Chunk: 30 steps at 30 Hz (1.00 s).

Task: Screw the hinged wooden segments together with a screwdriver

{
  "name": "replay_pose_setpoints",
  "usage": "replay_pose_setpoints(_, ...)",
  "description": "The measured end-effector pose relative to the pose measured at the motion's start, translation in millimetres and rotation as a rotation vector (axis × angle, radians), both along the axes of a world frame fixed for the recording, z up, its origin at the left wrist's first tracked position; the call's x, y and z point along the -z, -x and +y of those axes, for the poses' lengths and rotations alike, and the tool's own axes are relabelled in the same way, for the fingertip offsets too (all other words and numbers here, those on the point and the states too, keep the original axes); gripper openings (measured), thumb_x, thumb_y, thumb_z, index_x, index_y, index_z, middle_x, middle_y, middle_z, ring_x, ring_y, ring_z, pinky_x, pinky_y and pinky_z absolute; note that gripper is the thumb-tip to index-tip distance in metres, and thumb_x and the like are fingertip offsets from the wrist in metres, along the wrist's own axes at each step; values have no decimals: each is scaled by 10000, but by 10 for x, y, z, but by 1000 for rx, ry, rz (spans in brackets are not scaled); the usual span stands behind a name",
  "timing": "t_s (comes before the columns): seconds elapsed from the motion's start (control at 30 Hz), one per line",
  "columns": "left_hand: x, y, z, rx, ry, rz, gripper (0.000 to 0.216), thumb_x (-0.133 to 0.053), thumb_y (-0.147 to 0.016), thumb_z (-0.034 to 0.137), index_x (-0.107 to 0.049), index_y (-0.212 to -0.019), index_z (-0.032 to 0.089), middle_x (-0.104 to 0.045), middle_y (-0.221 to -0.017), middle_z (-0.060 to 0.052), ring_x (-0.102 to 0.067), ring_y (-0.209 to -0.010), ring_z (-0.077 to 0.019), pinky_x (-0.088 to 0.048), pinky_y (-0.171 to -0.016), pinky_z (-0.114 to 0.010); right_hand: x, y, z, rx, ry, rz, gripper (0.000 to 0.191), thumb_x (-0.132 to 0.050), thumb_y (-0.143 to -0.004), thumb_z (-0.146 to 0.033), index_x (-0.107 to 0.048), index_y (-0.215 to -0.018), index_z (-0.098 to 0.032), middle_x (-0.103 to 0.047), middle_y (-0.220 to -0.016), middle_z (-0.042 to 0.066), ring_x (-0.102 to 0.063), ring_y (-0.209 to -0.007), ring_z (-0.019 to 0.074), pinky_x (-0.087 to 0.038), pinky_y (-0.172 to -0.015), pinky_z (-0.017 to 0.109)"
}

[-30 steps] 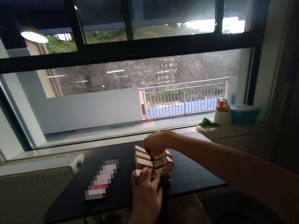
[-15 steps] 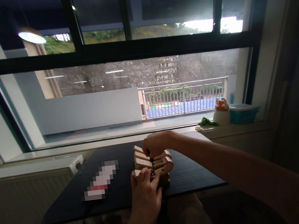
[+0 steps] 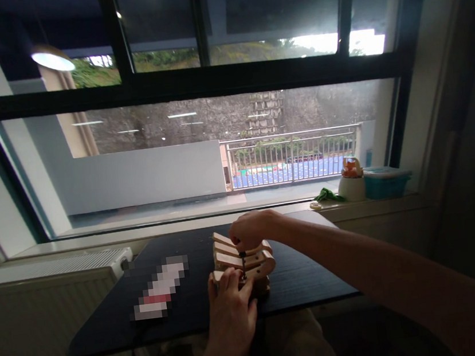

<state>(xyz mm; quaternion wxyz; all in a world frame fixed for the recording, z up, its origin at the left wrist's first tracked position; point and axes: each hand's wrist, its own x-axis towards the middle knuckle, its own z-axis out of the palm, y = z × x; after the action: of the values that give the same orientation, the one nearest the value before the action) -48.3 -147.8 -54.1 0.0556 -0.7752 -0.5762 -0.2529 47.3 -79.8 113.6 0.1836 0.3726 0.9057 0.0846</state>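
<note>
Pale slatted wooden assembly (image 3: pixel 260 263), flat, mid-table.

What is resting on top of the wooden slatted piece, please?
On the wooden piece, the left hand covers the near end; the right hand holds a dark screwdriver upright, its tip hidden.

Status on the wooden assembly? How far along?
Done: several slats of the wooden assembly already sit stacked together on the black table. In hand: the right hand holds a screwdriver upright, tip on a near slat, while the left hand steadies the near end. Left: likely finishing this joint; other fasteners are too small to tell.
</note>
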Motion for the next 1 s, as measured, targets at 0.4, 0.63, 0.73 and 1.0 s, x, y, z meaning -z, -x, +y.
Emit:
replay_pose_setpoints(0.4,38,5,2,5,-37,-1,377,-559,-781,209,-611,-1148,280,-555,-1213,-67,-418,-1222,-263,-196,-1071,-504,43,-29,39,3,18,37,339,-506,-784,-180,-682,-1054,-73,-694,-994,128,-590,-737,176,-401,-587,261)
replay_pose_setpoints(0.63,27,8,8,5,-21,10,363,-559,-781,230,-622,-1134,284,-553,-1223,-64,-415,-1227,-263,-196,-1076,-496,-21,-14,5,15,27,42,343,-563,-767,-237,-687,-1053,-94,-700,-980,113,-602,-736,187,-404,-549,260)
replay_pose_setpoints(0.73,23,2,12,4,-22,12,359,-556,-784,228,-623,-1133,279,-551,-1225,-69,-415,-1226,-266,-207,-1070,-496,-55,32,-29,-6,40,47,384,-613,-713,-184,-679,-1087,-128,-703,-987,87,-605,-764,187,-409,-560,252)
replay_pose_setpoints(1.0,40,1,-3,5,-41,1,376,-546,-787,204,-607,-1150,281,-547,-1233,-61,-409,-1233,-257,-189,-1074,-501,37,2,19,34,24,27,348,-563,-734,-156,-690,-1056,-128,-695,-1017,101,-625,-843,214,-440,-617,265)
